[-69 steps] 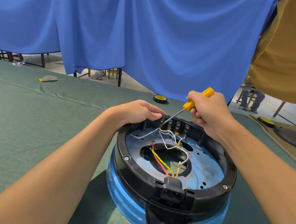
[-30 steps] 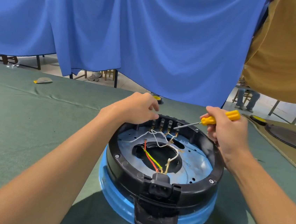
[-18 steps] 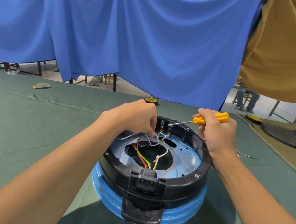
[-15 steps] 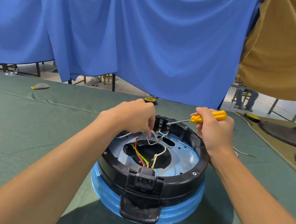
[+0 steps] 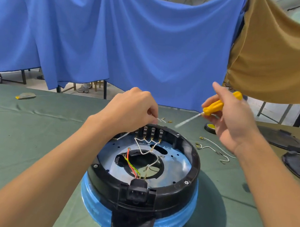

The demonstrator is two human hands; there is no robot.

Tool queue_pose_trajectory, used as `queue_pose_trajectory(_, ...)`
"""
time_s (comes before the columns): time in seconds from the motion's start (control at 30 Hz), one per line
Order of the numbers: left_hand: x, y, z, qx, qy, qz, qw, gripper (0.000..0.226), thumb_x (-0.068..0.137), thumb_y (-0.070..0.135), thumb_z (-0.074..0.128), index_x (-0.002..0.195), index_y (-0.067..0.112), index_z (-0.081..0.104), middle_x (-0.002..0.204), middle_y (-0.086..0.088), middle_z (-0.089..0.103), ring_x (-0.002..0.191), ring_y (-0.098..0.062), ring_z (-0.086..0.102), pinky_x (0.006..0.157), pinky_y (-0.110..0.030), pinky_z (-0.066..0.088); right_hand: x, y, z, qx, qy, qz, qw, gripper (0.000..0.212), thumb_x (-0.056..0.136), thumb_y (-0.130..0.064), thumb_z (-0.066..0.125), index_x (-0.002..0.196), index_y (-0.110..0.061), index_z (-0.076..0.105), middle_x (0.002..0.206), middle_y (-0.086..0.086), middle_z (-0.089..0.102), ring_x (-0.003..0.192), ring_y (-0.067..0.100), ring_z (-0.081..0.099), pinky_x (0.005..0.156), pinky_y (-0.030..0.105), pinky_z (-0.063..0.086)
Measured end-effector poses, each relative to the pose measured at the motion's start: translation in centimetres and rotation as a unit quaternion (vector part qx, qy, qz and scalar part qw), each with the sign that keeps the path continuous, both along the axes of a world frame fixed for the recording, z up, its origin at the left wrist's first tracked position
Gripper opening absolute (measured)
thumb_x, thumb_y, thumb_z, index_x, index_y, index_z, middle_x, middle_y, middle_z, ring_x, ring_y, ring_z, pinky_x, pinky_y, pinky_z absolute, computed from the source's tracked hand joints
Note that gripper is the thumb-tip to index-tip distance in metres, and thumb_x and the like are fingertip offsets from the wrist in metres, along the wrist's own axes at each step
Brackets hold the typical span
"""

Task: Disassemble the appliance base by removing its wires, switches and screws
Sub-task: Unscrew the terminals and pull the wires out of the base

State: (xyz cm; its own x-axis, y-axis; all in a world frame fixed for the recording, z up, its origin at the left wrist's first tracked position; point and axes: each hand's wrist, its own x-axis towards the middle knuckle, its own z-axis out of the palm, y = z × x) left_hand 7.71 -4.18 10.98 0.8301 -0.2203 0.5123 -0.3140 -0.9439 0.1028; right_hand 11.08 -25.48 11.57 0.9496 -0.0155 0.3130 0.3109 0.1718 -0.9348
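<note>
The round appliance base (image 5: 185,189), black rim over a blue body, sits upside down on the green table. A row of switch terminals (image 5: 151,133) lines its far inner wall, with white wires (image 5: 142,148) looping down from them. Red and yellow-green wires (image 5: 131,164) run to the front power socket (image 5: 137,193). My left hand (image 5: 131,111) hovers over the far rim, pinching a white wire end (image 5: 160,119) with brass connectors. My right hand (image 5: 231,120) holds a yellow-handled screwdriver (image 5: 213,108) raised above the base, tip pointing left.
Loose white wires (image 5: 214,149) lie on the cloth right of the base. Black lids (image 5: 283,139) rest at the far right, a yellow-and-black disc (image 5: 209,127) behind my right hand. Blue and tan cloths hang behind the table. A small scrap (image 5: 25,95) lies far left.
My right hand lifted the screwdriver up and away from the terminals. My left hand pulled a white wire end free and raised it above the rim.
</note>
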Motion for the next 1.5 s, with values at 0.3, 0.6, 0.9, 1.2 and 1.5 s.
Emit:
queue_pose_trajectory(0.3,-0.7,-2.8,-0.6,0.007,-0.097,0.01,0.995,0.018,0.093,0.043,0.057,0.093,0.031,0.071,0.086,0.012,0.054,0.095,-0.017,0.054,0.066,-0.03,0.036,-2.1,-1.2,1.1,-0.322,-0.002,0.087,0.943,0.036,0.092,-0.034,0.066,0.081,0.0,0.068,0.077,0.005,0.067,0.044,0.012,0.029,0.041,0.021,0.023)
queue_pose_trajectory(0.6,-1.3,-3.7,-0.9,0.004,-0.095,-0.01,0.995,0.027,0.094,0.049,0.05,0.113,0.036,0.064,0.097,0.015,0.055,0.098,-0.008,0.048,0.069,-0.031,0.04,-1.5,-2.2,0.7,-0.321,0.052,0.128,0.937,0.018,0.09,-0.016,0.067,0.086,0.001,0.067,0.067,0.006,0.066,0.043,0.008,0.035,0.038,0.018,0.024)
queue_pose_trajectory(0.9,-0.4,-2.8,-2.8,0.085,0.254,-0.002,0.963,0.072,0.088,0.071,0.03,0.149,0.033,0.028,0.157,0.006,0.024,0.146,-0.023,0.018,0.116,-0.047,0.02,1.8,-9.8,-2.8,-0.198,0.299,0.048,0.932,0.02,0.097,-0.012,0.055,0.078,-0.005,0.055,0.057,0.002,0.048,0.039,0.005,0.032,0.029,0.014,0.02)
queue_pose_trajectory(1.2,-0.5,-2.3,-3.6,0.109,0.3,0.018,0.948,0.085,0.078,0.08,0.022,0.151,0.044,0.001,0.161,0.015,-0.005,0.148,-0.011,-0.007,0.116,-0.047,0.001,2.6,-12.7,-5.1,-0.226,0.39,0.017,0.893,0.02,0.097,-0.011,0.052,0.078,-0.005,0.052,0.059,0.004,0.044,0.039,0.007,0.031,0.031,0.013,0.018)
queue_pose_trajectory(1.5,-0.2,-2.1,-3.6,0.123,0.288,0.021,0.949,0.082,0.08,0.078,0.023,0.151,0.044,0.002,0.161,0.015,-0.003,0.148,-0.011,-0.005,0.116,-0.048,0.003,2.9,-10.8,-6.3,-0.436,0.341,-0.049,0.831,0.021,0.098,-0.015,0.052,0.079,-0.009,0.06,0.056,0.005,0.045,0.043,0.011,0.028,0.038,0.014,0.018)
